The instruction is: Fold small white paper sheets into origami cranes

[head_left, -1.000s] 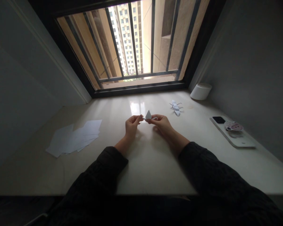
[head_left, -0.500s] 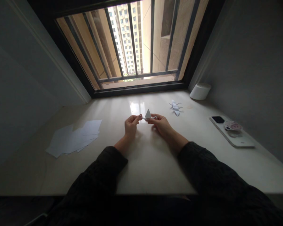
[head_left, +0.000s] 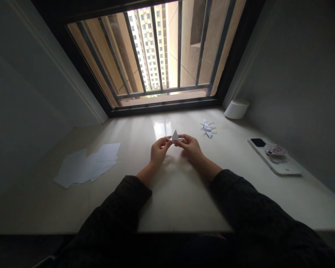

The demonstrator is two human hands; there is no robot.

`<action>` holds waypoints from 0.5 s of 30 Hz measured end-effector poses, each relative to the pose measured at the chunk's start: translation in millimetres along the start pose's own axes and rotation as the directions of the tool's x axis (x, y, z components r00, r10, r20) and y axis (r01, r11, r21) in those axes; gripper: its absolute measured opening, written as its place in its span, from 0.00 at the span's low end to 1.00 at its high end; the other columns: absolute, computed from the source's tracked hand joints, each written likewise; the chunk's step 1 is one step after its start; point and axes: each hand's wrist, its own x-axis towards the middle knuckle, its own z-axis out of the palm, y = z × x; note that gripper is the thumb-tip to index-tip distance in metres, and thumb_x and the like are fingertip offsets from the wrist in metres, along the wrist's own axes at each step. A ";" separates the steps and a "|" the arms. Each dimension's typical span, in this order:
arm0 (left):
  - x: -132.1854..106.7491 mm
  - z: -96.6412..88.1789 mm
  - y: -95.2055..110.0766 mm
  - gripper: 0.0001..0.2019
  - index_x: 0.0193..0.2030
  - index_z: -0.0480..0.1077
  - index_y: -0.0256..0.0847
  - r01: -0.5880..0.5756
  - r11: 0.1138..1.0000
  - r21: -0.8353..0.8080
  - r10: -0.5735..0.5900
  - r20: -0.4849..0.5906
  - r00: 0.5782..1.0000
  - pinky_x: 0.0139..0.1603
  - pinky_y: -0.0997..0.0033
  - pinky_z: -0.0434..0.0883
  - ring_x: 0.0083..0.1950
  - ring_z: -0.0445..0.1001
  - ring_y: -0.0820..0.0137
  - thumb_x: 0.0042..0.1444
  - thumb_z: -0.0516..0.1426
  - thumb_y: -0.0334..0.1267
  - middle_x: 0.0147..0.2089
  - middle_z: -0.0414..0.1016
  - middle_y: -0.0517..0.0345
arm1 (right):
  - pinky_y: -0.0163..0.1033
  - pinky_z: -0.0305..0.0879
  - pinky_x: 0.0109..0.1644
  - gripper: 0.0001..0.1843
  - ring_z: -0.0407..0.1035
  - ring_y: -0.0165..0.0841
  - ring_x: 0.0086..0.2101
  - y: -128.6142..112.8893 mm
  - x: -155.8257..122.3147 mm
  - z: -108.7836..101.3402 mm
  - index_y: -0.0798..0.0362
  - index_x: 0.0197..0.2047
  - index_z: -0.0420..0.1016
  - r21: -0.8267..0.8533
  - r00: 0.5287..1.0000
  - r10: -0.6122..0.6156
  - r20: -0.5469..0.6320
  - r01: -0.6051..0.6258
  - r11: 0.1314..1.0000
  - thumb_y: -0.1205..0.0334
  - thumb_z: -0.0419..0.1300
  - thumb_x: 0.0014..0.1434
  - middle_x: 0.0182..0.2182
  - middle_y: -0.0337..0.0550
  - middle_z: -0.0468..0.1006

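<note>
Over the pale stone sill [head_left: 178, 197], at twelve o'clock from the forearms, a folded white paper model [head_left: 175, 137] sits between both hands, its long axis running side to side and its peak pointing up toward the window [head_left: 156, 56]. The left hand [head_left: 159, 149] and right hand [head_left: 191, 147] each pinch one end between their fingertips. Loose paper sheets [head_left: 88, 165] lie at nine o'clock, a paper crane [head_left: 207, 128] at one, and a white phone [head_left: 273, 157] at three.
</note>
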 end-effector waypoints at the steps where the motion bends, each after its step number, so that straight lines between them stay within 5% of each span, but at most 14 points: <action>1: -0.1 0.5 -1.0 0.13 0.35 0.77 0.41 0.001 1.000 0.017 -0.001 0.015 1.000 0.36 0.71 0.67 0.38 0.75 0.68 0.47 0.63 0.48 0.40 0.79 0.53 | 0.41 0.66 0.38 0.24 0.72 0.34 0.28 0.2 -0.2 0.1 0.53 0.35 0.77 -0.005 1.000 -0.002 -0.003 0.002 1.000 0.47 0.71 0.37 0.23 0.40 0.78; 9: 3.3 -2.0 -8.8 0.12 0.31 0.77 0.41 0.020 0.999 0.036 -0.018 -0.044 0.999 0.35 0.71 0.65 0.35 0.73 0.68 0.47 0.63 0.47 0.32 0.77 0.55 | 0.38 0.64 0.36 0.22 0.72 0.33 0.31 1.8 2.1 -1.7 0.52 0.30 0.77 -0.059 1.000 0.007 0.029 -0.006 0.998 0.40 0.63 0.48 0.27 0.42 0.79; 15: 2.3 -3.2 -8.3 0.13 0.29 0.77 0.41 -0.001 0.983 0.183 0.010 -0.051 0.999 0.32 0.71 0.63 0.30 0.69 0.70 0.50 0.61 0.48 0.28 0.76 0.58 | 0.40 0.66 0.38 0.20 0.73 0.36 0.33 0.9 5.3 -6.8 0.51 0.29 0.79 -0.182 0.989 -0.140 -0.040 0.130 0.975 0.41 0.63 0.49 0.28 0.43 0.80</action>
